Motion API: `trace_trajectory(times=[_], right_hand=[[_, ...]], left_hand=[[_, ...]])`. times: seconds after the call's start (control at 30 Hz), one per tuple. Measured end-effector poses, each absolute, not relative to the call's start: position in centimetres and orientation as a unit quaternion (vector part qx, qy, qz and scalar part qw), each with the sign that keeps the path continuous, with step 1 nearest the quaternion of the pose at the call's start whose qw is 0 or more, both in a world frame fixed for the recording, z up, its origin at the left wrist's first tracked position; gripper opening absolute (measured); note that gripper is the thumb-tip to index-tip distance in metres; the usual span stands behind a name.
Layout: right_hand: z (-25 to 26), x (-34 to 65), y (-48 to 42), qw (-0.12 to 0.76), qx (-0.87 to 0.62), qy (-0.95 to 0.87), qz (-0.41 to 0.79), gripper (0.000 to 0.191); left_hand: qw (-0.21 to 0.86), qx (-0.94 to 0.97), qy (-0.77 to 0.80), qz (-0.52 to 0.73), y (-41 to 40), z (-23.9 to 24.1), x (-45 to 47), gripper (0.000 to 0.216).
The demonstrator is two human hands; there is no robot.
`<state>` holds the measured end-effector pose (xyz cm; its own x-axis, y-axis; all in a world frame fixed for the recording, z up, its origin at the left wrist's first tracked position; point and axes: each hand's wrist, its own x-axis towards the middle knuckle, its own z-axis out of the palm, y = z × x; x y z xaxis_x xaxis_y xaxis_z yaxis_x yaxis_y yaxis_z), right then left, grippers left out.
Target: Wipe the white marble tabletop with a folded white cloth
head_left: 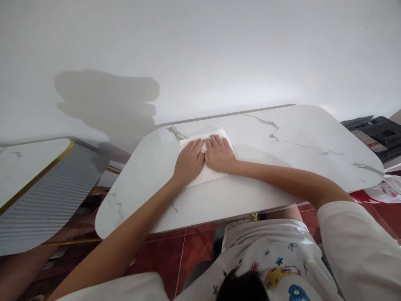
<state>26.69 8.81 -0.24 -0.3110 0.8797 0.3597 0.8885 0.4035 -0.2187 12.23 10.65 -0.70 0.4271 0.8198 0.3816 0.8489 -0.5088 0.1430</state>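
A white cloth [208, 179] with a wavy near edge is spread on the white marble-patterned table [266, 142]. My left hand [189, 161] rests flat on its left part, fingers stretched toward the far side. Beside it, my right hand [221, 154] presses down on the right part of the cloth, palm down. The two hands meet near the middle, thumbs close together. Both hide much of the cloth beneath them, and its far corners show past the fingers.
A pale wall [219, 54] stands behind the table. To the left is a cabinet [59, 188] with a ribbed grey side and gold trim. A black case [380, 136] lies beyond the right end, above a red and white plastic bag [380, 190]. Red tiles [175, 255] cover the floor.
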Motion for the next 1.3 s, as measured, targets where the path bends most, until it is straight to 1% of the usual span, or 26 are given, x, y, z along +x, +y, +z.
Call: trace_trajectory(times=[0.1, 0.33, 0.47, 0.57, 0.73, 0.97, 1.13, 1.3], right_hand=[[-0.1, 26.4, 5.8, 0.224, -0.528, -0.819, -0.014, 0.051], [0.7, 27.8, 1.0, 0.207, -0.5, -0.841, 0.004, 0.051], [0.8, 29.4, -0.6, 0.196, -0.494, -0.847, 0.011, 0.052], [0.8, 30.6, -0.6, 0.182, -0.499, -0.847, 0.012, 0.053], [0.9, 32.0, 2.4, 0.174, -0.525, -0.833, 0.006, 0.053], [1.0, 33.4, 11.4, 0.152, -0.53, -0.834, 0.005, 0.05], [0.6, 33.2, 17.7, 0.171, -0.538, -0.825, 0.016, 0.05], [0.6, 32.7, 21.8, 0.178, -0.544, -0.82, 0.011, 0.049]], left_hand=[[0.038, -0.835, -0.513, -0.193, 6.9, -0.6, 11.9, 0.055], [0.036, -0.812, -0.553, -0.184, 0.9, -0.7, 12.7, 0.058], [0.028, -0.812, -0.557, -0.176, -0.9, -0.9, 13.9, 0.058], [0.016, -0.812, -0.561, -0.161, -0.8, -0.8, 15.1, 0.058], [0.004, -0.823, -0.545, -0.162, 3.1, -0.3, 17.3, 0.056], [-0.003, -0.818, -0.536, -0.208, 12.2, 0.2, 19.0, 0.051], [-0.024, -0.82, -0.527, -0.221, 17.9, 0.7, 19.1, 0.046], [-0.026, -0.814, -0.528, -0.243, 21.8, 0.6, 18.9, 0.042]])
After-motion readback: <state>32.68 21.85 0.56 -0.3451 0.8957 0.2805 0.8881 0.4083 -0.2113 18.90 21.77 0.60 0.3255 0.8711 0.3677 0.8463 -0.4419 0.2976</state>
